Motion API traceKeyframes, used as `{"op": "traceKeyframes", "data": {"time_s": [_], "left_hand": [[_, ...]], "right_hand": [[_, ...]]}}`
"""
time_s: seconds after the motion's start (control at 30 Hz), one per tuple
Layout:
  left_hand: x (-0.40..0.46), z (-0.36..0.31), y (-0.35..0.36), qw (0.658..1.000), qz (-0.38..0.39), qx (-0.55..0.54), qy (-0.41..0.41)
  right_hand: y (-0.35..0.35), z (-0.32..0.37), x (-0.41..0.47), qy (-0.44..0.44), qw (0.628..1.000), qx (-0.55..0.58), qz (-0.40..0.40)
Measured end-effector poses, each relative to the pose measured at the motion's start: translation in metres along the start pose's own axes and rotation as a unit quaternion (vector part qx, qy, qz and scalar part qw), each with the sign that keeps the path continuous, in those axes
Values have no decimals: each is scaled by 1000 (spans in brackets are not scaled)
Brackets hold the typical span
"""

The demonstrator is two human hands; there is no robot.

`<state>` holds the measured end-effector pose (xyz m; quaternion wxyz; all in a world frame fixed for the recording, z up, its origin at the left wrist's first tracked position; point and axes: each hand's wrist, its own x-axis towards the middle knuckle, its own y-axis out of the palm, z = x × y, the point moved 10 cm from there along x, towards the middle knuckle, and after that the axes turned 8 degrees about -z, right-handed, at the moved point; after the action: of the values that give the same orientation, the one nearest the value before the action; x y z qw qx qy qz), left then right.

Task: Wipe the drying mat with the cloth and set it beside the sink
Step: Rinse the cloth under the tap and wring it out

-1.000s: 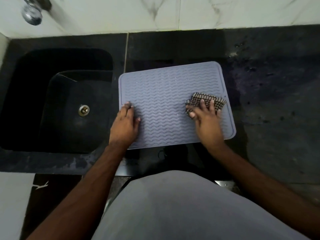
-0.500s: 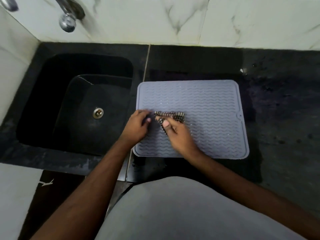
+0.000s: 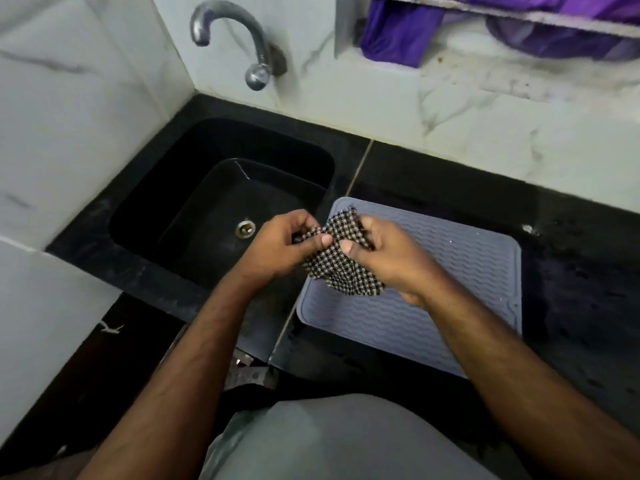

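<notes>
- Nearest: person's torso in a grey top [image 3: 346, 441] fills the bottom centre; both bare forearms reach fwd from it, w/ dark floor [image 3: 69, 375] showing at bottom left.
- Counter [image 3: 571, 306], black stone, runs left to right; a thin seam crosses it just left of the mat.
- Drying mat [image 3: 433, 323], grey w/ wavy ridges, lies flat on the counter just right of the sink, its left edge close to the seam. Near-right part is crossed by the right forearm.
- Cloth [image 3: 341, 271], black-and-white check, is lifted off the mat and held between both hands, above the mat's far-left corner; lower part hangs loose, bunched at the top.
- Left hand [image 3: 284, 244]: fingers curled, thumb pressed on the cloth's left edge, so it's pinching the cloth. It hovers over the strip of counter between sink and mat.
- Right hand [image 3: 384, 251]: fingers curled round the cloth's right side, thumb on top, gripping it. Thumbs of both hands are close together, nearly touching.
- Sink [image 3: 173, 216], black, sunk into the counter at left; metal drain [image 3: 245, 228] in the basin floor, just left of the left hand.
- Farther: chrome tap [image 3: 235, 39] curves out from the wall above the sink's far side.
- Wall [image 3: 450, 116] is white marble-look tile, also down the left side.
- Far right, top: a recessed shelf w/ purple fabric [image 3: 398, 39] bunched in it; can't tell what item it is.
</notes>
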<state>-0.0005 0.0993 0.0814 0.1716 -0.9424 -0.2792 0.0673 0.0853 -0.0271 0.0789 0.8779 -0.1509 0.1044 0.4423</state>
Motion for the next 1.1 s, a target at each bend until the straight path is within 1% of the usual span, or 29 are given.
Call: {"op": "traceKeyframes", "data": {"time_s": [0.07, 0.13, 0.23, 0.27, 0.3, 0.37, 0.4, 0.47, 0.5, 0.53, 0.57, 0.6, 0.67, 0.7, 0.73, 0.77, 0.8, 0.87, 0.9, 0.97, 1.0, 1.07, 1.1], "left_hand": [[-8, 5, -14, 996, -6, -87, -22], [-14, 12, -29, 983, -9, -176, -45], [-19, 16, -48, 954, -11, -289, -75], [-20, 18, -58, 944, -27, -317, -87], [-21, 19, -69, 937, -45, -332, -95], [-19, 19, -94, 935, -82, -331, -91], [-18, 17, -107, 936, -102, -326, -82], [-15, 21, -144, 934, -141, -319, -81], [-15, 20, -162, 929, -149, -326, -87], [-14, 19, -177, 925, -142, -341, -91], [-14, 16, -185, 920, -123, -358, -96], [-15, 18, -195, 912, -107, -382, -107], [-17, 25, -212, 880, -82, -446, -145], [-19, 26, -222, 867, -75, -468, -153], [-20, 24, -231, 867, -69, -469, -153], [-20, 20, -240, 880, -63, -450, -137], [-20, 12, -249, 898, -55, -421, -111], [-16, 3, -268, 923, -59, -377, -57], [-13, -2, -275, 926, -63, -370, -40], [-9, -12, -285, 923, -56, -381, -18], [-8, -17, -288, 921, -47, -387, -12], [-3, -21, -296, 924, -40, -379, -9], [0, -22, -302, 929, -37, -367, -8]], "right_hand": [[3, 20, 6, -50, 991, -120, -24], [7, 48, 13, -103, 967, -224, -69], [25, 101, 14, -191, 926, -289, -150], [37, 119, 11, -231, 902, -318, -177], [52, 135, 9, -269, 869, -362, -202], [88, 161, 4, -339, 797, -441, -236], [104, 169, 1, -371, 769, -461, -242], [146, 173, -3, -432, 736, -474, -217], [167, 171, -4, -456, 721, -482, -200], [185, 168, -4, -472, 713, -485, -186], [195, 166, -4, -480, 716, -476, -174], [203, 168, -2, -485, 730, -452, -168], [216, 179, -1, -494, 758, -400, -148], [227, 185, -2, -499, 757, -400, -131], [235, 188, -2, -505, 752, -408, -112], [242, 193, -2, -509, 752, -406, -101], [244, 200, -3, -512, 762, -384, -99], [239, 216, -5, -515, 784, -326, -120], [235, 221, -1, -503, 788, -327, -136], [237, 227, 16, -456, 788, -382, -158], [240, 229, 25, -433, 794, -396, -160], [243, 236, 39, -418, 820, -360, -156], [243, 242, 43, -431, 817, -349, -159]]}}
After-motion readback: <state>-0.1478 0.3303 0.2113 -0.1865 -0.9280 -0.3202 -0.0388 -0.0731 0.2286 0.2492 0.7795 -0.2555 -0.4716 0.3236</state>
